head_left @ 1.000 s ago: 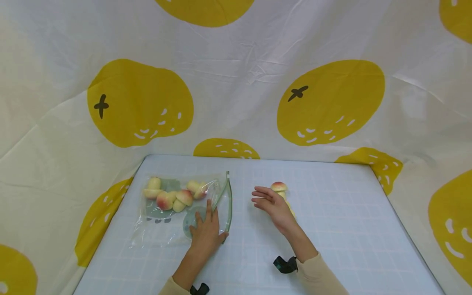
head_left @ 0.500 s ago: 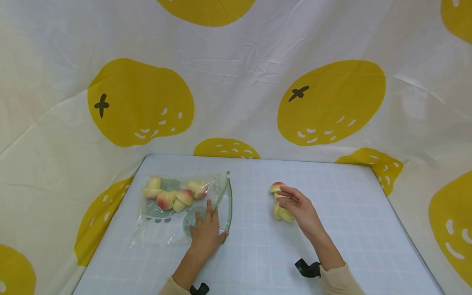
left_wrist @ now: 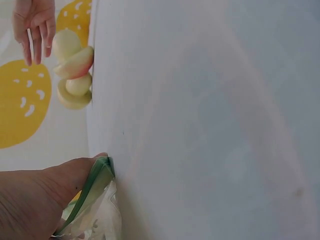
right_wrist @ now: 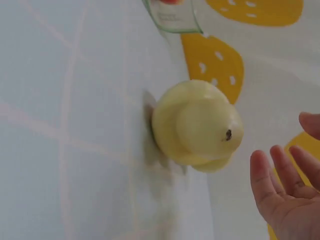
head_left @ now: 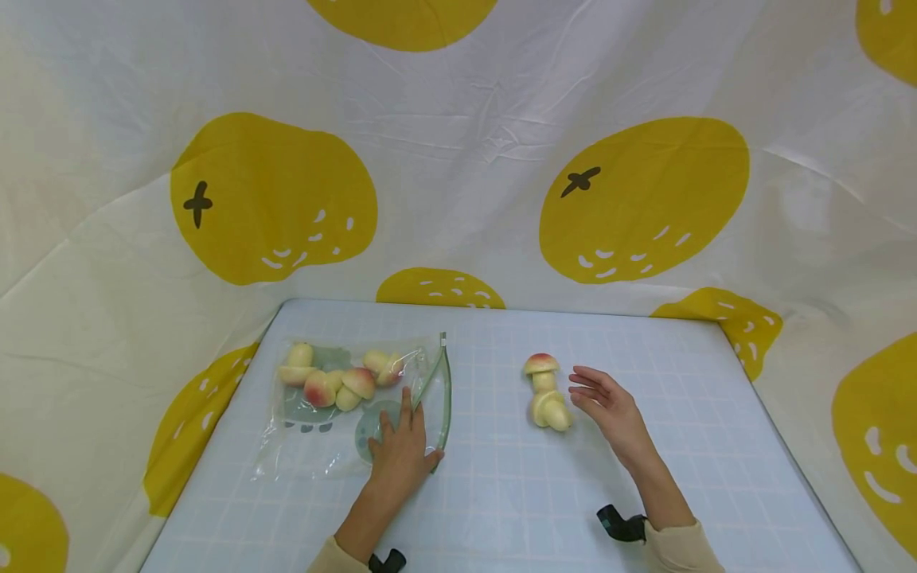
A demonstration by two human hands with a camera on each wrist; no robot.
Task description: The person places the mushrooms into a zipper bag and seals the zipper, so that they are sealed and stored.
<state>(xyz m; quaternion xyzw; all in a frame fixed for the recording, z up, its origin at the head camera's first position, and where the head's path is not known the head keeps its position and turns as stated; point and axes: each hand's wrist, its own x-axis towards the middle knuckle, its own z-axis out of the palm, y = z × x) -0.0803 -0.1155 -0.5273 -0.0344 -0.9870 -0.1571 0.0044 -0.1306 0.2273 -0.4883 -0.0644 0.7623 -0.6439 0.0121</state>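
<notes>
My left hand (head_left: 401, 452) lies with spread fingers on a clear zip bag (head_left: 275, 454), its thumb at the green zip edge (left_wrist: 89, 192). Inside the bag are several toy mushrooms (head_left: 320, 390), cream with reddish caps. Two more mushrooms lie on the table in a line, touching: a red-capped one (head_left: 542, 368) at the back and a pale one (head_left: 552, 412) in front, stem end toward me. Just right of this pair, my right hand (head_left: 609, 410) hovers, fingers loosely bent and holding nothing. In the right wrist view the pale mushroom (right_wrist: 210, 125) mostly hides the other.
A pale blue checked cloth (head_left: 494, 509) covers the table. Behind and at both sides hangs a white curtain (head_left: 458, 183) with large yellow fruit prints. A black wrist camera (head_left: 620, 524) sits at the right cuff.
My right hand has moved right, from in front of the two mushrooms to beside them, uncovering both. The left hand and the bag have stayed where they were.
</notes>
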